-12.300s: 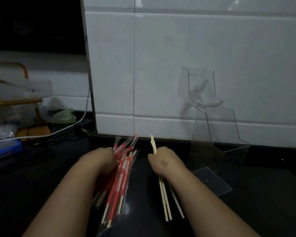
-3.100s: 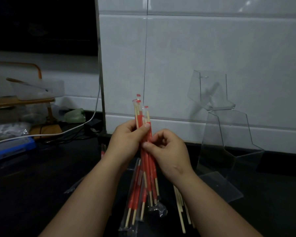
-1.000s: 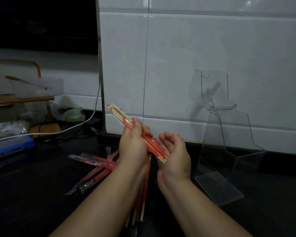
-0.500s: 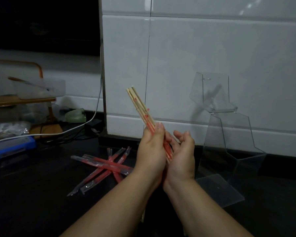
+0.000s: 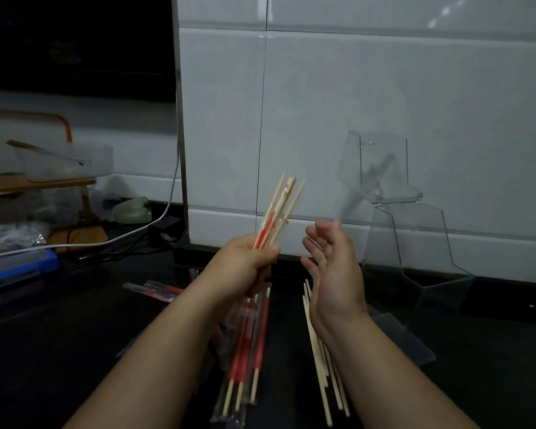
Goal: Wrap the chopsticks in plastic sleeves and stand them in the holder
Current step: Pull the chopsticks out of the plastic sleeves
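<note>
- My left grip [image 5: 242, 267] is curled round a bunch of chopsticks [image 5: 280, 209] mid-frame, tips fanned upward. I count three or four, but it's blurry.
- Right grip [image 5: 334, 267] is wide, palm facing them.
- One clear holder [image 5: 409, 258] stands on the right.
- About four bare sticks [image 5: 317, 360] lie on the counter [image 5: 75, 335], with sleeved ones [image 5: 248, 345] at bottom centre.

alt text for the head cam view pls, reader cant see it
A person's left hand grips a bundle of chopsticks, some in red sleeves, while the right hand is open beside it. On the dark counter below lie sleeved chopsticks and bare chopsticks; a clear holder stands at the right by the white tiled wall.
</note>
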`<state>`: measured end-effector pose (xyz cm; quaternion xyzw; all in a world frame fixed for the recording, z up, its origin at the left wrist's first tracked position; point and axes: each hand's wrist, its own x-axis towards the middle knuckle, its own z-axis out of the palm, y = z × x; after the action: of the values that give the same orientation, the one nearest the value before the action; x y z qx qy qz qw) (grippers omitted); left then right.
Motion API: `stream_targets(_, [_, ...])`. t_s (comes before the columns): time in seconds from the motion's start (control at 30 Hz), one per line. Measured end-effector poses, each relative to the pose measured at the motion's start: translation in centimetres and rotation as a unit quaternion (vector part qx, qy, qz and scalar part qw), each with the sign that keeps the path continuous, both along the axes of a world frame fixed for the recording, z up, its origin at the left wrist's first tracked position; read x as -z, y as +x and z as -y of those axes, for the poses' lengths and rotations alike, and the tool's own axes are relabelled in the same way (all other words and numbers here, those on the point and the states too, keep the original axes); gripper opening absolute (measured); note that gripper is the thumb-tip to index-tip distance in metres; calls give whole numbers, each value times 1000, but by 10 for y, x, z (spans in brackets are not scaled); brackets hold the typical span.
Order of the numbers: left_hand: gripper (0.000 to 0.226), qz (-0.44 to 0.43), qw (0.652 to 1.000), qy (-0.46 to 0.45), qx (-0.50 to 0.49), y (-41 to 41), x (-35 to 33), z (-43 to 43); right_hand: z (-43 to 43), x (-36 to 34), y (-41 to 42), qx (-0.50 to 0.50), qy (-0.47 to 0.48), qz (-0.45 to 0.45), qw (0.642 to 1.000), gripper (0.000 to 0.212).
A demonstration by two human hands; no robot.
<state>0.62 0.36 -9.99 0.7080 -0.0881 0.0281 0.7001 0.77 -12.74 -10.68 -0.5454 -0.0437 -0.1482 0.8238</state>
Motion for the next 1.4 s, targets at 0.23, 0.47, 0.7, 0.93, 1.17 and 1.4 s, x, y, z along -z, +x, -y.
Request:
stream_targets(0.23, [14, -73, 983, 84, 145, -5, 6, -19, 10, -5, 5, -5, -20, 0, 1000, 24])
stream_targets(0.47, [19, -98, 956, 142, 239, -13, 2, -23, 15, -6, 4, 39, -107, 13, 993, 43])
stream_targets(0.7, [20, 20, 924, 373, 77, 1, 2, -34, 19, -3, 6, 116, -236, 105, 959, 44])
stream_targets(0.93, [28, 155, 852, 486, -120, 14, 5, -40, 17, 0, 10, 111, -264, 141, 948, 40])
stream_targets(1.17, [30, 178, 825, 513, -157, 15, 4, -45, 15, -2, 2, 154, -311, 171, 922, 37])
stream_targets(1.4, [37, 176, 808, 527, -196, 14, 2, -46, 18, -7, -6, 174, -300, 183, 920, 29])
